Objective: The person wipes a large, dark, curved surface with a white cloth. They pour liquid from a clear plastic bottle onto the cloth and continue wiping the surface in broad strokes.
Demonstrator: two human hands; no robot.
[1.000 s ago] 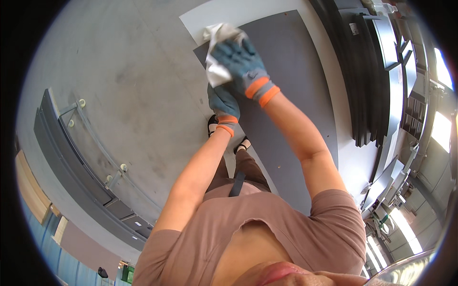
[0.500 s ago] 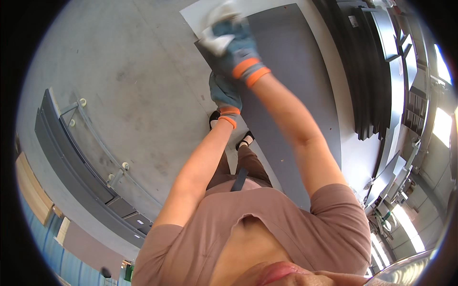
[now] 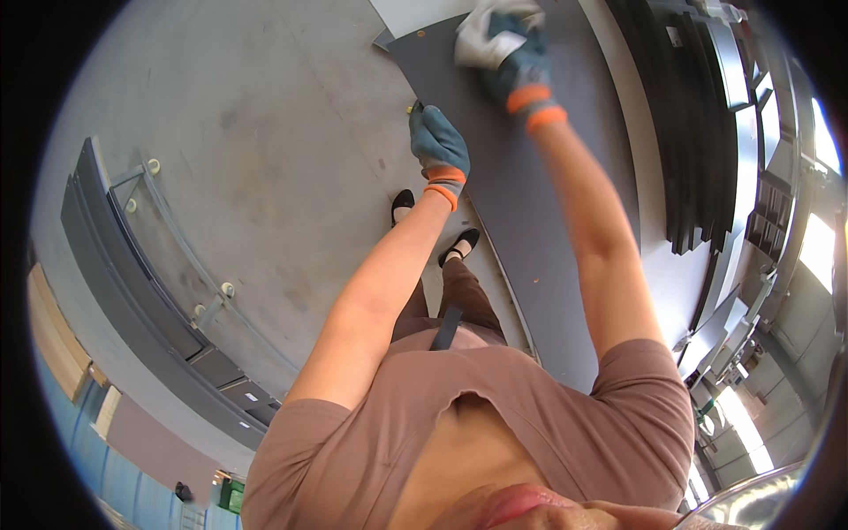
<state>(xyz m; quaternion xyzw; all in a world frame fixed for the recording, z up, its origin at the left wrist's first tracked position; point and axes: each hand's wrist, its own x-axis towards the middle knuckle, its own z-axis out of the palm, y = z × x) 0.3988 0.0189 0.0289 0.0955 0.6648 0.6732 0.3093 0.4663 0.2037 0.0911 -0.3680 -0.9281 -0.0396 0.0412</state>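
A long dark grey panel (image 3: 539, 221) lies in front of me and to my right, on top of a paler sheet. My right hand (image 3: 523, 69), in a teal and grey glove with an orange cuff, is blurred over the panel's far part. Bunched in its fingers is a white cloth (image 3: 480, 37), resting against the grey surface. My left hand (image 3: 439, 144), gloved alike, is at the panel's left edge, its fingers closed round that edge; the fingertips are partly hidden.
Dark panels (image 3: 685, 124) stand stacked to the right. At left, more grey panels (image 3: 132, 283) sit beside a metal trolley frame (image 3: 181, 243) with pale wheels. Wooden boards (image 3: 57, 322) lie beyond them. Concrete floor (image 3: 265, 132) runs between, with my feet beside the panel.
My right hand has swept the cloth rightward across the far part of the panel. My left hand has moved slightly up and right along the panel's edge.
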